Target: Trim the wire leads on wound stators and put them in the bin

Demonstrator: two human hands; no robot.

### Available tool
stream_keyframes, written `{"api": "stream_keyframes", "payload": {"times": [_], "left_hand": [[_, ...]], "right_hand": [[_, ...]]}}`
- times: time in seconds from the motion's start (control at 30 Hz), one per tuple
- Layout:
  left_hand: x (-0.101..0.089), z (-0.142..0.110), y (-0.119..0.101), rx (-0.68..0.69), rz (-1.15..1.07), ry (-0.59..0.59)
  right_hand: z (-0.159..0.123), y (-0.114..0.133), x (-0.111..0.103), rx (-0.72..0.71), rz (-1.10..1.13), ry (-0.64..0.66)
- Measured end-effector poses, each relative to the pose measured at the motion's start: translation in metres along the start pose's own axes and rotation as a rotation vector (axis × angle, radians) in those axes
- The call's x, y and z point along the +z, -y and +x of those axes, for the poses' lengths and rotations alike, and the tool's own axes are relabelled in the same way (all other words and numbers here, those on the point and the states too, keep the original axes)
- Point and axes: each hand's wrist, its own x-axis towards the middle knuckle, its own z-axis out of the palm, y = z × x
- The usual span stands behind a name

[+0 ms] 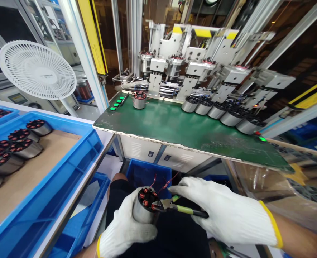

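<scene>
- We see the left hand (126, 229), in a white knit glove with a yellow cuff, closed around a silver metal cylinder (140, 211) whose black top carries small red-copper coils.
- The right hand (222, 211), gloved the same way, grips small steel cutting pliers (163, 205) with yellow-green and black handles.
- The hands are apart but close, joined only by the pliers, whose tips reach the cylinder's top beside thin copper wires (171, 181) rising from it. We read this as the wire-trimming step, though we cannot tell whether the tips are closed on a wire.
- Just beyond the hands sits a bright blue plastic bin (144, 172).
- Ahead, a green laminate worktop (174, 125) holds a row of similar cylinders (214, 113) and one more (139, 101) near its square green lit buttons (114, 104).
- Behind it stands a white metal machine (196, 68) with yellow-marked blocks.
- To our left, a blue plastic tray (90, 150) holds more cylinders (18, 148), and a white round fan (37, 70) stands beyond it.
</scene>
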Motion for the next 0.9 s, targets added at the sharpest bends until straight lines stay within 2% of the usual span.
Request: {"api": "stream_keyframes", "payload": {"times": [0.17, 0.27, 0.37, 0.43, 0.53, 0.57, 0.6, 0.67, 0.73, 0.8, 0.9], "left_hand": [[0.003, -0.006, -0.013, -0.122, 0.158, -0.110], [0.000, -0.009, -0.020, -0.134, 0.176, -0.064], [-0.002, -0.008, -0.018, -0.104, 0.175, -0.051], [-0.001, -0.006, -0.012, -0.099, 0.202, -0.093], [0.002, -0.004, -0.008, -0.080, 0.253, -0.155], [0.002, -0.004, -0.008, -0.067, 0.268, -0.167], [0.002, -0.005, -0.009, -0.050, 0.284, -0.181], [0.001, -0.009, -0.012, 0.009, 0.318, -0.194], [-0.001, -0.012, -0.012, 0.090, 0.352, -0.214], [-0.002, -0.015, -0.011, 0.163, 0.367, -0.253], [0.000, -0.017, -0.009, 0.232, 0.384, -0.284]], "right_hand": [[0.001, 0.002, 0.001, 0.014, 0.048, 0.042], [0.001, 0.003, 0.005, 0.027, 0.075, 0.057], [0.000, 0.005, 0.010, 0.068, 0.160, 0.063], [-0.002, 0.009, 0.012, 0.125, 0.293, 0.141], [-0.008, 0.016, 0.015, 0.216, 0.538, 0.338], [-0.010, 0.017, 0.017, 0.247, 0.560, 0.338], [-0.012, 0.018, 0.020, 0.280, 0.534, 0.284], [-0.016, 0.019, 0.028, 0.340, 0.378, 0.100], [-0.018, 0.017, 0.038, 0.391, 0.210, -0.007], [-0.016, 0.016, 0.045, 0.436, 0.107, -0.012], [-0.010, 0.017, 0.045, 0.455, 0.066, 0.015]]}}
